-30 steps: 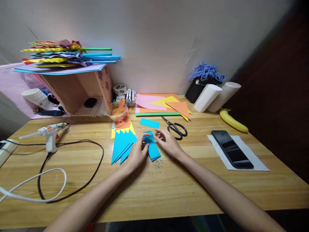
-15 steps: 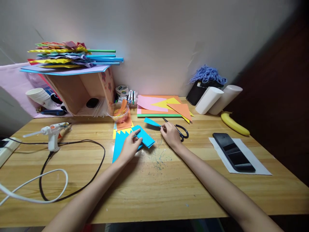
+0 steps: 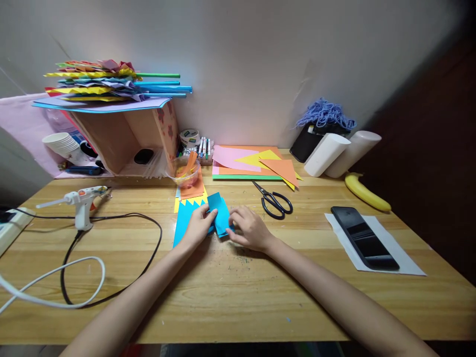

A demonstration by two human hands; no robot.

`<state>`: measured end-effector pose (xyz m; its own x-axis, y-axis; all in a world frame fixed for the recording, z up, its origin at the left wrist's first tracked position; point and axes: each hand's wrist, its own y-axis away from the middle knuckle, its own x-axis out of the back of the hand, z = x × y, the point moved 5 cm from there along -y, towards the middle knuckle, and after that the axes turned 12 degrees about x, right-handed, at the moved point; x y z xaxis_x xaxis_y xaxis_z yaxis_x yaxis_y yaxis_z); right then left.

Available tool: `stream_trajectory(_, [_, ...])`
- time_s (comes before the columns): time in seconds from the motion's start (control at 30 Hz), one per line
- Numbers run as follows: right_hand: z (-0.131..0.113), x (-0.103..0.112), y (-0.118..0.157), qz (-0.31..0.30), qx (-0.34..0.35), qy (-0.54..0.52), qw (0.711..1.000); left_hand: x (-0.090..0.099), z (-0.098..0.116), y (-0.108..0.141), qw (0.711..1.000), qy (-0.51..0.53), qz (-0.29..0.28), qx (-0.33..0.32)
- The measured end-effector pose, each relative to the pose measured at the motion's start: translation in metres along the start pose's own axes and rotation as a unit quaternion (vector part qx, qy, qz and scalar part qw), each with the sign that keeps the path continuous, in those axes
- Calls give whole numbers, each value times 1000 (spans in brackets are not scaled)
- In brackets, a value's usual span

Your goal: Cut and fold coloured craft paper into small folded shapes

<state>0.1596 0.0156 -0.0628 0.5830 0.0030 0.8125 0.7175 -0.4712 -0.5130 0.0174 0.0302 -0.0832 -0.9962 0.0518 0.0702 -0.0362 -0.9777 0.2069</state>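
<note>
Several blue paper pieces are stacked unevenly between my two hands. My left hand is closed on the left edge of this stack, thumb on top. At the stack's right side, my right hand has its fingers curled around the edge and touching the paper. Beneath and left of my left hand lies a larger blue sheet with a zigzag top edge. Black-handled scissors lie on the table beyond my right hand, blades pointing up and left.
A clear bowl with orange paper strips stands behind the blue sheet. Coloured paper sheets lie along the wall. To the left is a glue gun with looping cables; a phone and banana lie right.
My right hand has come left and nearer, bringing its blue piece from beside the scissors to the stack. The stack in my left hand has turned more upright. The scissors are now uncovered.
</note>
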Motion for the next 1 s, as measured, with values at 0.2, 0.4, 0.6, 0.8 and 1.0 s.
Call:
stream_trajectory(0.2, [19, -2, 7, 75, -170, -179, 966, -3, 14, 11, 997, 54, 22, -59])
stream_trajectory(0.4, [28, 9, 12, 166, -214, -177, 946, 2, 24, 16, 993, 74, 46, -77])
stream_trajectory(0.6, [54, 8, 22, 194, -253, -220, 922, -1, 16, 13, 987, -116, 26, -108])
stream_trajectory(0.8, [47, -2, 17, 95, -193, -208, 954, -19, 9, 19, 947, -280, -6, -159])
stream_trajectory(1.0, [25, -1, 7, -3, -82, -59, 995, -29, 1, 22, 942, -281, -42, -178])
